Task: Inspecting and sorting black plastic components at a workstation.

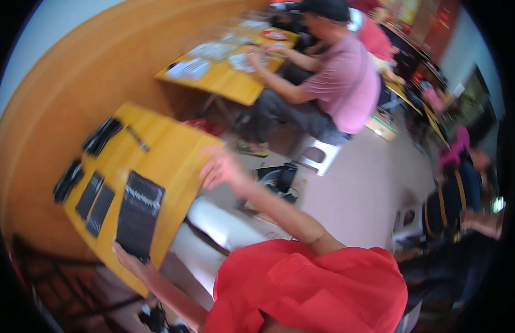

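Observation:
On the small yellow wooden table (168, 139) lies a flat black rectangular piece (140, 213) with a pale zigzag band near its far end. My left hand (131, 260) is at its near end, fingers closed around the lower edge; part of them is hidden. Over the table's right edge, my right hand (221, 168) is raised and blurred, its fingers apart and nothing seen in them. Left of the black piece are two narrow dark strips, a nearer one (100, 210) and a farther one (90, 194).
Two black bundles, one far (102, 136) and one near (69, 180), sit along the table's left edge beside a thin dark tool (137, 139). A person in pink (346, 83) works at another yellow table (230, 83), on a white stool (319, 155). A black item (279, 178) stands on the floor.

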Available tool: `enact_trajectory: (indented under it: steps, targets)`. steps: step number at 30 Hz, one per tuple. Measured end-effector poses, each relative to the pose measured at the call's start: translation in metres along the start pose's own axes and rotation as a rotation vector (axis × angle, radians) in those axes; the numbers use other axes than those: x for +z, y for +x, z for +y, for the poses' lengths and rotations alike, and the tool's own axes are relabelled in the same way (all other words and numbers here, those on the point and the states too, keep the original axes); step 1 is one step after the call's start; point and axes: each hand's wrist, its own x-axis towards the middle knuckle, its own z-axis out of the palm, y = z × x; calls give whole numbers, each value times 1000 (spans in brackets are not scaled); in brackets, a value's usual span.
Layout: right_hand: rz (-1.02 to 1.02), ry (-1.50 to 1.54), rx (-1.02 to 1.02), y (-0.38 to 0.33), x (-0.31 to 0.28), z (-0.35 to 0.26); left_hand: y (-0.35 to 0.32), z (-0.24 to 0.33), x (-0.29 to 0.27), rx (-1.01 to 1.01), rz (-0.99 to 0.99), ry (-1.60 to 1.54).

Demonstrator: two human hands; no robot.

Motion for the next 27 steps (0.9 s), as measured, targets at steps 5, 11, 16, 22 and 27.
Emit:
enact_trajectory:
  steps: [5,11,16,22,27]
  targets:
    - [-53,202,-8,54,39,-47,27,18,-60,114,194,-83]
    - [-516,-236,342,108,101,16,2,35,-81,87,245,-94]
    - [-532,-478,329,93,119,46,-3,40,-113,60,326,-225]
    - [-90,-379,132,104,63,96,-23,59,-84,24,457,-169]
    - [148,-746,-280,143,-31,115,-8,38,-98,62,365,-156]
